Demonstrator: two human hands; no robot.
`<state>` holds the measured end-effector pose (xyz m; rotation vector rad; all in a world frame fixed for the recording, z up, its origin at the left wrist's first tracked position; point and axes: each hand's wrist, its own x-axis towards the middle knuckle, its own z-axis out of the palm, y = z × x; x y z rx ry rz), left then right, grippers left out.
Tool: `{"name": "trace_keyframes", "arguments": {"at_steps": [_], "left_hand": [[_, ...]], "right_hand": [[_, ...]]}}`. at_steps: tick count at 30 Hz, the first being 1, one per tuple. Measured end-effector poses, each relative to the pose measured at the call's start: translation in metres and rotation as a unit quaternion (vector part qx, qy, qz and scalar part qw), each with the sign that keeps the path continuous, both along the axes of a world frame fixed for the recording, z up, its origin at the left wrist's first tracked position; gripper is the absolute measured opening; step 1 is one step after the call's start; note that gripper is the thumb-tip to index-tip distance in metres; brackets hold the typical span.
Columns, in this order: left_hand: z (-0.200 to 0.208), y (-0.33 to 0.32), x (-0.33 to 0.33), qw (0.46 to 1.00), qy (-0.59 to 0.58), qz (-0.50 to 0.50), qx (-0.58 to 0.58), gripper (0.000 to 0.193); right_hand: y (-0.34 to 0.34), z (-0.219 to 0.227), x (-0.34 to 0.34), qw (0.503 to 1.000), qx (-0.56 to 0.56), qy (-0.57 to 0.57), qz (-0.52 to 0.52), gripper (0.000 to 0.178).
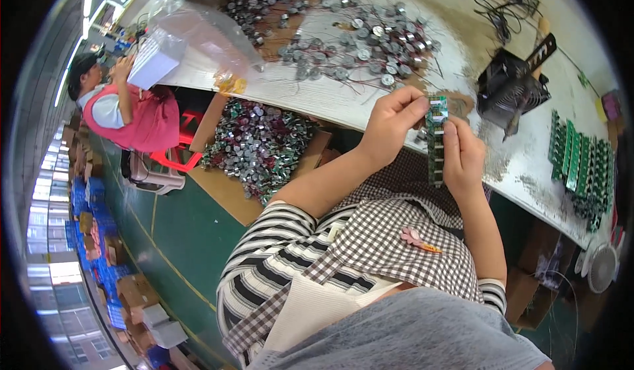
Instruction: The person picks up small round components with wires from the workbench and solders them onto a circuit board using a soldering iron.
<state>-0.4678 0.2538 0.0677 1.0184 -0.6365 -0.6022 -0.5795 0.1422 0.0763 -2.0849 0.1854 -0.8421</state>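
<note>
Between my two hands I hold a narrow green circuit board strip (436,147), upright over the table's near edge. My left hand (395,120) is closed, pinching the strip's upper end between thumb and fingers. My right hand (464,153) is closed on the strip's right side, thumb lying on its face. Just beyond my hands, a loose heap of small round silver motors (389,50) with thin wires is spread on the white table (343,102). To the right, several rows of green circuit board strips (581,165) lie on the tabletop.
A black fan-like device (512,86) with a handled tool across it stands right of my hands. Below the table edge at left, a cardboard box (251,145) is full of wired motors and boards. A person in a pink apron (142,116) sits far left. A small white fan (601,268) is at lower right.
</note>
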Motion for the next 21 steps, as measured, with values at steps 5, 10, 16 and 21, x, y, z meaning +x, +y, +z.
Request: {"name": "trace_keyframes", "arguments": {"at_steps": [5,10,16,21], "left_hand": [[-0.001,0.002,0.007,0.943,0.292,-0.155,-0.024,0.014],[0.010,0.001,-0.002,0.959,0.269,-0.081,0.038,0.011],[-0.015,-0.003,-0.012,0.998,-0.060,0.028,-0.005,0.022],[-0.008,-0.018,-0.017,0.995,-0.021,0.071,-0.064,0.015]], "right_hand": [[0.007,0.002,0.006,0.979,-0.192,-0.072,-0.007,0.009],[0.009,0.004,0.008,0.961,-0.253,-0.093,0.055,0.004],[0.002,0.018,0.018,0.993,-0.107,-0.050,-0.030,0.012],[0.017,-0.004,0.006,0.998,-0.006,-0.016,-0.060,0.017]]}}
